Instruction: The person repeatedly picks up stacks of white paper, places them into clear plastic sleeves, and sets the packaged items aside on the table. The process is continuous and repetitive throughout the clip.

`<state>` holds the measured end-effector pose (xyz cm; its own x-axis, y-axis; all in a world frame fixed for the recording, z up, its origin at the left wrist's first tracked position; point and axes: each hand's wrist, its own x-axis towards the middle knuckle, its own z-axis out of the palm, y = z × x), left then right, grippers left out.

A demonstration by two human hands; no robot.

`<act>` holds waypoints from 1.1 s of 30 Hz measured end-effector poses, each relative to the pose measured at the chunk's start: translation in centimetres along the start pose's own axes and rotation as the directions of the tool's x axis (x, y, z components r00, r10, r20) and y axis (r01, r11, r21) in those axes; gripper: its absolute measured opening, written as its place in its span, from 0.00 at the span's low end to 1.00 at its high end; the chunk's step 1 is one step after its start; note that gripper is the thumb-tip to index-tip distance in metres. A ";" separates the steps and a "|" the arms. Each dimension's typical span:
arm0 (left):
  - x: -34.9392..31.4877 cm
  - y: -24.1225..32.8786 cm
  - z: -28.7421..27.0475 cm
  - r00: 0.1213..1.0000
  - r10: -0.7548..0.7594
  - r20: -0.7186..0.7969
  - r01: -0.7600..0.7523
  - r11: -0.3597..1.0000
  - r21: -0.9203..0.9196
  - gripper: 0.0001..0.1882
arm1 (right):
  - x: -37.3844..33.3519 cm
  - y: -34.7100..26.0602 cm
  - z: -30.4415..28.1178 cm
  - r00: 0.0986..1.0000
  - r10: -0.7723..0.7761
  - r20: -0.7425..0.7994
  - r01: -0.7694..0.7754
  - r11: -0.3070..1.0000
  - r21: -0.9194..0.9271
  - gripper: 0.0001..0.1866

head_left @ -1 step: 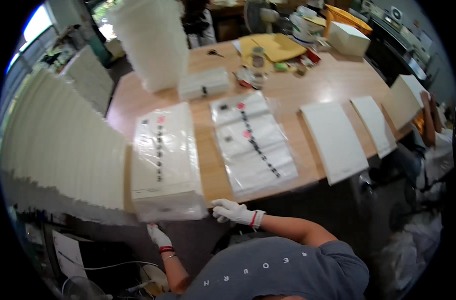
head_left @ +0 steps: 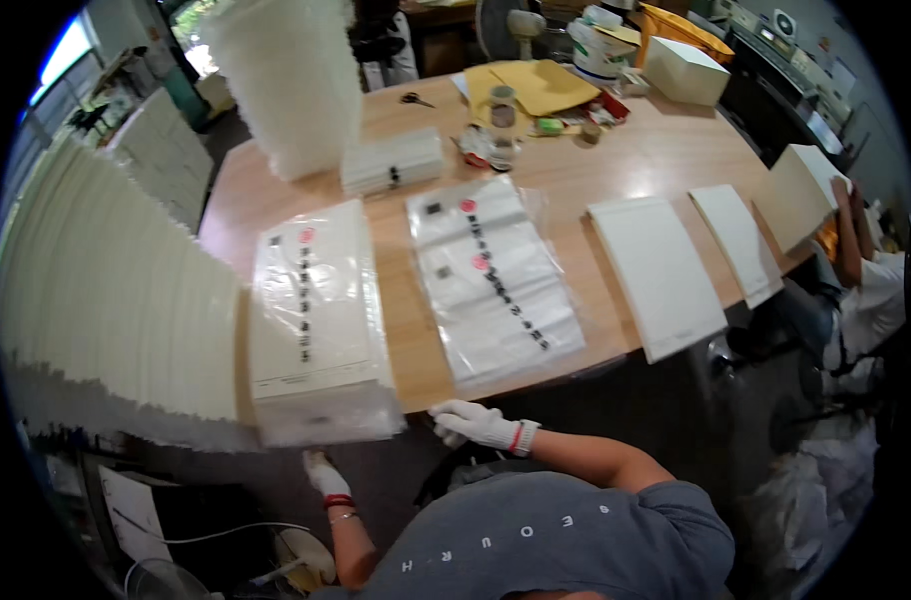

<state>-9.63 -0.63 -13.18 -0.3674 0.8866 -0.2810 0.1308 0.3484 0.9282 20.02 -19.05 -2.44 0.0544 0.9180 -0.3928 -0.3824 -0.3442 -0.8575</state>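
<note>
My right hand (head_left: 481, 425), in a white glove with a red-striped cuff, hovers at the table's near edge below the gap between two stacks of plastic bags. Its fingers are loosely stretched and slightly bent, with nothing visible in them. Lower and to the left, my gloved left hand (head_left: 326, 474) hangs just below the overhanging end of a clear bag with a white sheet stack (head_left: 316, 300) inside or under it. Its fingers are small and blurred. Right of that lies a pile of printed clear plastic bags (head_left: 496, 285), with red marks and dark lettering.
Tall white foam-like sheets (head_left: 116, 300) rise at left, and another tall white stack (head_left: 286, 90) stands behind. White flat stacks (head_left: 656, 270) lie at right. A co-worker's hands (head_left: 851, 205) hold a white block. Scissors (head_left: 416, 100), yellow envelopes (head_left: 546, 88) and jars sit farther back.
The view has shifted slightly, so the table's things appear a little left and up. The fingers of my right hand sit closer together; my left hand is slightly farther from the bag's end.
</note>
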 end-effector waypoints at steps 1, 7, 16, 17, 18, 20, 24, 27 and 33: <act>-1.1 -3.1 0.9 0.967 -0.050 0.250 0.021 0.993 0.114 0.08 | -2.1 1.5 -1.9 0.998 0.040 -0.058 -0.037 0.998 0.054 0.18; -22.4 2.0 14.4 -0.206 0.536 0.818 -0.832 0.345 -0.436 0.13 | -15.8 9.8 -11.2 0.681 0.282 -0.676 0.048 0.904 0.425 0.14; -34.2 -0.9 24.9 -0.359 0.335 0.871 -0.933 -0.100 -0.346 0.21 | -21.2 10.5 -14.2 0.501 0.199 -0.843 0.326 0.859 0.396 0.14; -34.3 -1.0 25.3 -0.349 0.327 0.878 -0.936 -0.081 -0.341 0.17 | -21.1 10.8 -14.4 0.519 0.199 -0.832 0.309 0.863 0.399 0.14; -34.5 -0.6 25.2 -0.318 0.311 0.896 -0.946 -0.032 -0.324 0.16 | -20.9 11.1 -14.4 0.541 0.199 -0.817 0.293 0.866 0.405 0.14; -34.6 0.1 25.2 -0.247 0.277 0.928 -0.959 0.068 -0.276 0.14 | -20.1 11.5 -14.6 0.628 0.244 -0.739 0.229 0.849 0.476 0.15; -32.7 1.8 25.3 -0.263 0.361 0.895 -0.912 0.210 -0.353 0.09 | -14.6 8.7 -15.0 0.807 0.126 -0.577 0.278 0.782 0.559 0.20; -30.1 3.5 27.6 -0.079 0.212 0.974 -0.829 0.529 -0.182 0.10 | -9.2 5.9 -16.5 0.722 -0.169 -0.671 0.195 0.980 -0.037 0.13; -21.3 12.3 30.2 0.150 0.064 0.987 0.602 0.786 -0.142 0.13 | -8.9 1.1 -21.1 0.461 -0.728 -0.508 -0.234 0.452 -0.861 0.10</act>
<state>27.62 -5.98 -3.13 0.8618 0.4554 -0.2235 -0.2494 0.7640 0.5950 38.53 -31.77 -6.89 0.7717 0.5738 0.2742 0.6082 -0.5399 -0.5818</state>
